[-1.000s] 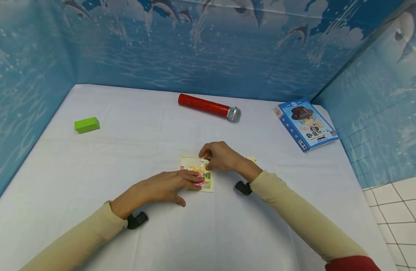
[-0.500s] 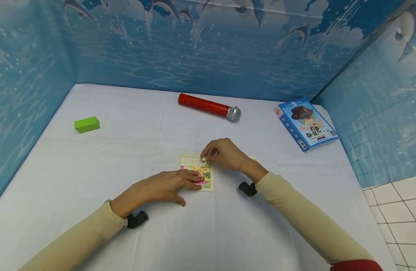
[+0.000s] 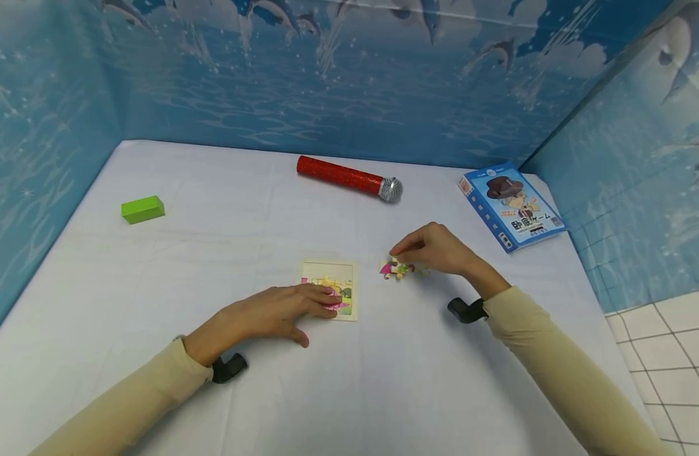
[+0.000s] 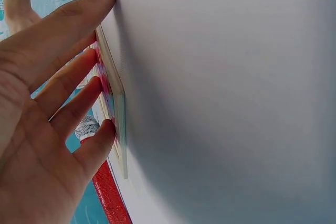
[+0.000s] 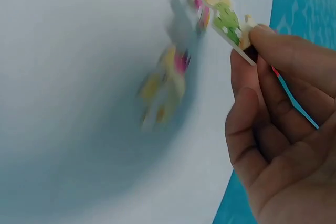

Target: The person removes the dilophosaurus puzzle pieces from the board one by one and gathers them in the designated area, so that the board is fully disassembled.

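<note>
Over by the left wall sits a green block [image 3: 142,209], with wide bare tablecloth [image 3: 156,278] between it and the hands. The left hand [image 3: 270,315] lies flat, fingers straight, pressing the puzzle board [image 3: 328,288] onto the cloth; its fingertips hide the board's lower left part. Just right of the board, the right hand [image 3: 435,250] pinches a puzzle piece [image 3: 396,268], and in the right wrist view a second piece under it is blurred, perhaps loose. Behind lie a red microphone [image 3: 349,178] and, near the right wall, a blue box [image 3: 511,206].
</note>
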{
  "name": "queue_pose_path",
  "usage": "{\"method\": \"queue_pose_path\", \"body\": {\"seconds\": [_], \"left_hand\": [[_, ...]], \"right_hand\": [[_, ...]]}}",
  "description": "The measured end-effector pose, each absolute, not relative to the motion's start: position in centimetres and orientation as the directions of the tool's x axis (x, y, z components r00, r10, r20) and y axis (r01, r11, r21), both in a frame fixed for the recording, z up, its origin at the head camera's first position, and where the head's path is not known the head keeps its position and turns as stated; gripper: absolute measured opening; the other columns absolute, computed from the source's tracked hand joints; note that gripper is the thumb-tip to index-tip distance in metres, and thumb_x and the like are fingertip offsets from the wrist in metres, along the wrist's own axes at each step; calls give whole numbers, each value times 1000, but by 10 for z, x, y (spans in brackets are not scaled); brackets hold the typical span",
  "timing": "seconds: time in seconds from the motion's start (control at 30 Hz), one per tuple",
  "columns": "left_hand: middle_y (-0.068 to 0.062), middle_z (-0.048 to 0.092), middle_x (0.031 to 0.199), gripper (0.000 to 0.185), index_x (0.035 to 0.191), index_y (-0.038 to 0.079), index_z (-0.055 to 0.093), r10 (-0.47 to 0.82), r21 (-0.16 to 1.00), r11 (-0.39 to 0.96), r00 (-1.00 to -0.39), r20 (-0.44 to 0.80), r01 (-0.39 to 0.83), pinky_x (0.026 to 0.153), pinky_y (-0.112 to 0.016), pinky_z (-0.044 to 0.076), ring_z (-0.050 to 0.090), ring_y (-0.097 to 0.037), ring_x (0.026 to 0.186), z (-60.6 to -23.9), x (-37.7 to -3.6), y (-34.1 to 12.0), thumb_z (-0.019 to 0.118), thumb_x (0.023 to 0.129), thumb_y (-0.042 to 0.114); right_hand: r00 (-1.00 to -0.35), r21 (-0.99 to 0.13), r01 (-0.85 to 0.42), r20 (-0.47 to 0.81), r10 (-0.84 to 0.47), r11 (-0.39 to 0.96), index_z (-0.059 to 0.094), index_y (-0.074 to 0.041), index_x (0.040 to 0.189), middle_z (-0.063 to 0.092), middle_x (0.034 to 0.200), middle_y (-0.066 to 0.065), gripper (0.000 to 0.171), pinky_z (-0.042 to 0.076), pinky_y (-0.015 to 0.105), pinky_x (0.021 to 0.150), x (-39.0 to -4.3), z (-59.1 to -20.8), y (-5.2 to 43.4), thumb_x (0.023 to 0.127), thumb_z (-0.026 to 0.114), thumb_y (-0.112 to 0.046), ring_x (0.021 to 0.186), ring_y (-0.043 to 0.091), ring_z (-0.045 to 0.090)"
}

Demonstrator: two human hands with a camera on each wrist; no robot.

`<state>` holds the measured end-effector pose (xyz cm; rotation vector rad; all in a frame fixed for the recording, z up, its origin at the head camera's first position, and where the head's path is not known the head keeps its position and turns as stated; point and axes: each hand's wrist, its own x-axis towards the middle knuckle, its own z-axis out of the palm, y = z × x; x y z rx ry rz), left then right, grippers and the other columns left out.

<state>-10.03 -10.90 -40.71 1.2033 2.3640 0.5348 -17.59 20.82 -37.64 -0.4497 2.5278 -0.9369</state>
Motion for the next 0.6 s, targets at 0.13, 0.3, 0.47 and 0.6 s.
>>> {"method": "queue_pose_path", "body": {"seconds": [0.13,0.3,0.47,0.6], "left_hand": [[14,34,143,63,128,24,52,822,522,550,-533,-201,652,105,-38,32,23,-8,135,-407,-101,-109,76,70,29],[13,34,143,63,128,23,53,821,521,552,-535,-201,651,105,-38,31,24,-9,135,-407,-100,-108,76,70,29],[13,33,143,63,128,23,52,818,529,556,-536,-209,642,105,-38,31,24,-8,135,-406,-100,-109,76,70,29],[13,33,144,63,128,23,52,823,524,548,-531,-199,652,105,-38,31,24,-8,135,-406,-101,-110,76,70,30]], "right_hand": [[-863,-643,-92,-329,-384,760,72,-17,97,68,103,0,15,45,35,82,-177,-380,245,84,63,-19,100,16,57],[-868,-620,-49,-362,-340,783,71,-16,99,67,106,3,17,45,37,86,-175,-384,280,85,61,-17,104,19,56],[-899,-604,-11,-342,-272,797,70,-13,101,66,108,6,18,48,35,82,-173,-391,291,86,60,-16,100,20,57],[-931,-577,19,-308,-196,816,70,-16,99,65,108,6,17,45,30,75,-170,-397,289,86,61,-21,94,19,56]]}}
